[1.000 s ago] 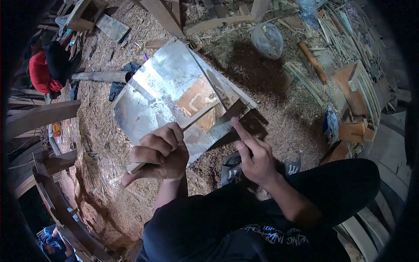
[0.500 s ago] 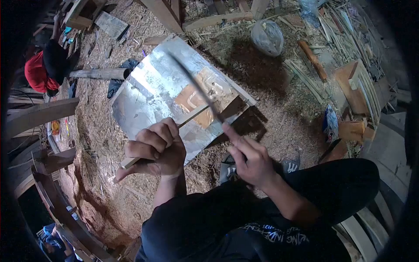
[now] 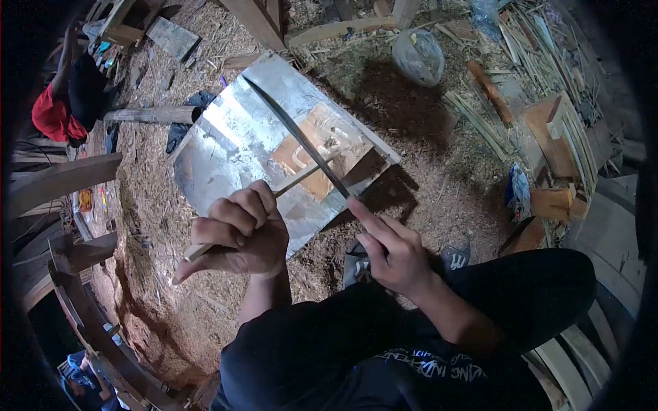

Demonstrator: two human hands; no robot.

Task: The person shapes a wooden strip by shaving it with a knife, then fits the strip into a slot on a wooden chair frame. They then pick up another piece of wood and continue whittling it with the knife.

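My left hand [image 3: 241, 233] is closed around a thin wooden stick [image 3: 301, 177], whose near end pokes out by my thumb. My right hand [image 3: 392, 255] grips a machete [image 3: 296, 131] with a long, dark, narrow blade; the handle is hidden in my fist, and my index finger lies along its base. The blade crosses the stick near its far end and appears to touch it. Under both is a worn grey board [image 3: 229, 137] with a brown wooden patch [image 3: 322, 181] on it.
Wood shavings [image 3: 157, 226] cover the ground. A clear plastic bag [image 3: 418, 58] and a wood piece [image 3: 490, 92] lie ahead to the right. Curved timbers [image 3: 65, 181] stand at left. A person in red [image 3: 60, 113] is at upper left, another person [image 3: 86, 377] at lower left.
The machete's blade, blurred earlier, is now sharp; its tip has swung slightly left. My left hand and the stick have shifted a little left. The person in red has moved an arm.
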